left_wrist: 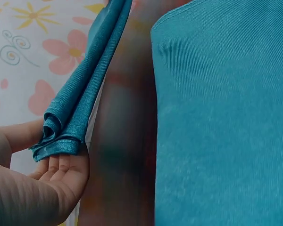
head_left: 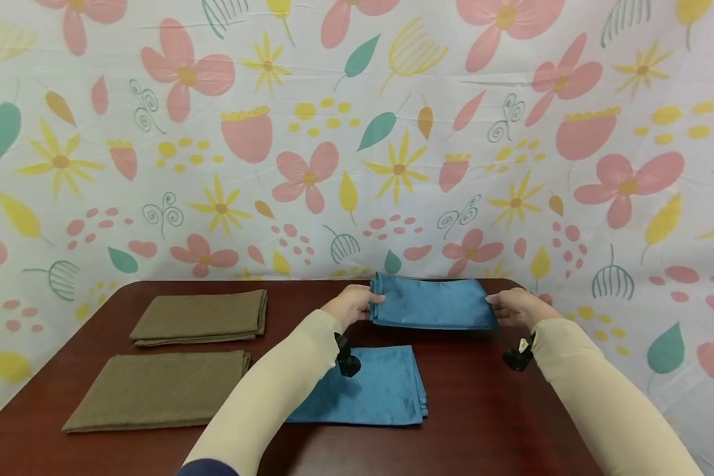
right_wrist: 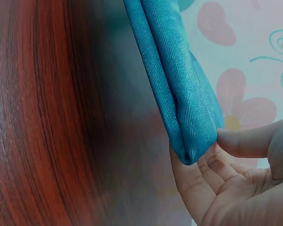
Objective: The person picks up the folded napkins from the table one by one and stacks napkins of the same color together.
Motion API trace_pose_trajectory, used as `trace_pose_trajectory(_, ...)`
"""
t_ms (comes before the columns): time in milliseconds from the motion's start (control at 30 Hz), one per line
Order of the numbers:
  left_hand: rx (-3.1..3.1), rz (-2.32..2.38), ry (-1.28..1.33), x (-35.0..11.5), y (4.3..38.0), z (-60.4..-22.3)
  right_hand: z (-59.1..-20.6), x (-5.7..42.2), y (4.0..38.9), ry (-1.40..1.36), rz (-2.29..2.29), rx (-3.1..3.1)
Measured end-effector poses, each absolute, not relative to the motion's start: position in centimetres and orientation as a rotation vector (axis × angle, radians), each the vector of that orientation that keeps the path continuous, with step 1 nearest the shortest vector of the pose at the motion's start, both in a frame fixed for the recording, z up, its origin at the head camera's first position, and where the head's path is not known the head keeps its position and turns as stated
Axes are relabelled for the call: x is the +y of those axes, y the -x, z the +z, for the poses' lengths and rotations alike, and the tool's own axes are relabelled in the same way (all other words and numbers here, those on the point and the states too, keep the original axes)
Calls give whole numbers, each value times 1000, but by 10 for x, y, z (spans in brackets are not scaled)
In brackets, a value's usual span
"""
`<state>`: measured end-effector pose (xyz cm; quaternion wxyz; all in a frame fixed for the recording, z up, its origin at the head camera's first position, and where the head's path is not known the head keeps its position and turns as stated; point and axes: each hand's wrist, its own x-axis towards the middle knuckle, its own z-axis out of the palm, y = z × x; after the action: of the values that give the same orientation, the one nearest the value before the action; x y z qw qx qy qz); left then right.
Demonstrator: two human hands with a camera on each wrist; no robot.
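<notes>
Both hands hold a folded blue cloth by its two short ends, near the far edge of the table. My left hand pinches the left end, thumb on top and fingers underneath; the stacked fold layers show in the left wrist view. At the other end, my right hand pinches a corner, and in the right wrist view the thumb presses against the rounded fold. A second folded blue cloth lies closer on the table, partly hidden by the left forearm.
Two folded olive-brown cloths lie at the left, a farther one and a nearer one, the latter partly behind the left sleeve. The dark red wooden table ends at a flower-patterned backdrop.
</notes>
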<state>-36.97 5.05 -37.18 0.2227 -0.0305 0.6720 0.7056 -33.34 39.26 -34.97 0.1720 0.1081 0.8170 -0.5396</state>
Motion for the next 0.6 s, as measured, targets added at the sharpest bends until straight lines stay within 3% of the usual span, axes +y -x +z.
trace_pose_trajectory(600, 1862, 1927, 39, 30, 365, -370, -347, 381, 319, -235, -1499, 2377)
